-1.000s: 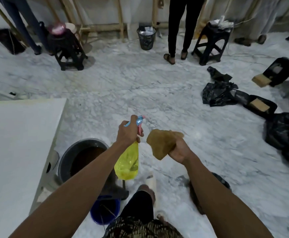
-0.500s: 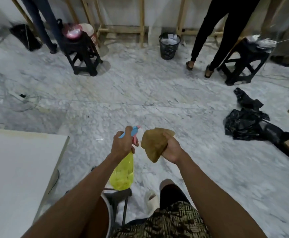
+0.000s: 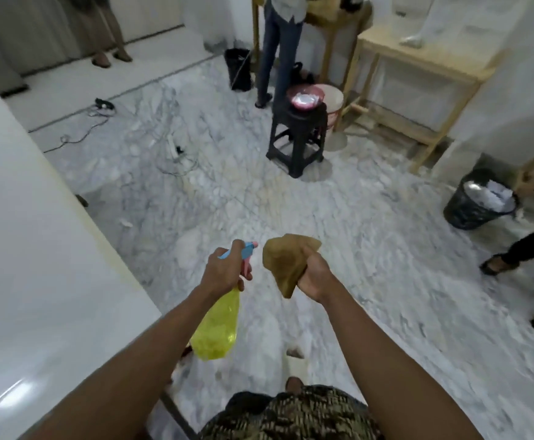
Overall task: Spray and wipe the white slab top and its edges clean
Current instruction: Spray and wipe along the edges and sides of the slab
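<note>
Nearest, at the bottom edge, are the person's patterned brown-and-black shorts [image 3: 291, 414], with a foot in a pale sandal [image 3: 295, 360] just ahead on the grey-veined marble floor [image 3: 370, 249]. Both bare forearms reach forward over that floor.

The left hand [image 3: 224, 273] has its fingers wrapped round the neck of a translucent yellow plastic spray bottle [image 3: 218, 325], which hangs down from the grip; its blue-and-pink trigger head [image 3: 246, 250] sticks out above the knuckles. Just to the right, the right hand [image 3: 314, 276] clutches a crumpled tan-brown wiping cloth [image 3: 286, 262], fingers curled tight about it (bottle head and cloth are close but apart).

The glossy white slab top [image 3: 37, 249] fills the left side, running from near to far, its pale edge [image 3: 113, 249] beside the left arm. Neither hand touches it.

Farther off stands a black plastic stool [image 3: 297, 144] carrying a pink bowl [image 3: 305, 98], with cables [image 3: 170, 154] strewn on the floor to its left. At the right sits a black mesh waste bin [image 3: 478, 203] holding white paper. Far back, a person in blue jeans [image 3: 278, 49] stands by a light wooden frame [image 3: 418, 90].
</note>
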`<state>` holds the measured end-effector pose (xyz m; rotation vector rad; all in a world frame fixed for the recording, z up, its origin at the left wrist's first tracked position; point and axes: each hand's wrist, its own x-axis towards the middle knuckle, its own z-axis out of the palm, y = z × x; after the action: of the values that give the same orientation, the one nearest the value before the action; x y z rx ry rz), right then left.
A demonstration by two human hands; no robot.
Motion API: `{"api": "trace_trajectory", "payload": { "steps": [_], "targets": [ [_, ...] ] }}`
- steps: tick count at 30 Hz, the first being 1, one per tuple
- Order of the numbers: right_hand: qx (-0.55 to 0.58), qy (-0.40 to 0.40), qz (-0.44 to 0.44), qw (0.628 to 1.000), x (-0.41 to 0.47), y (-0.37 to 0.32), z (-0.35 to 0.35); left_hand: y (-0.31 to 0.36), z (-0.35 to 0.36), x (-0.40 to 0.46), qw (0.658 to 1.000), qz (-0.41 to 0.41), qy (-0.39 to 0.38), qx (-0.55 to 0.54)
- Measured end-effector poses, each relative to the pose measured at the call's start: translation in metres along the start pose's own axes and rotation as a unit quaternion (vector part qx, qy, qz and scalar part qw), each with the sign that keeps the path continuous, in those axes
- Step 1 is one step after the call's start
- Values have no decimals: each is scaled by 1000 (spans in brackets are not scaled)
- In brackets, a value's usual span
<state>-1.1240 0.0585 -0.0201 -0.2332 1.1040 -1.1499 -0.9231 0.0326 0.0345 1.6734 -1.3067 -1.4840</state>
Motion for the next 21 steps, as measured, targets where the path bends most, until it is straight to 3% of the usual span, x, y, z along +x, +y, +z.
{"api": "trace_trajectory", "payload": {
  "steps": [9,21],
  "targets": [
    [-95,-156,124,975,155,-72,154,51,-83,96,980,-5,192,-61],
    [-159,-230,183,942,330,-86,345,87,-234,259,950,-53,296,-83]
  ]
}}
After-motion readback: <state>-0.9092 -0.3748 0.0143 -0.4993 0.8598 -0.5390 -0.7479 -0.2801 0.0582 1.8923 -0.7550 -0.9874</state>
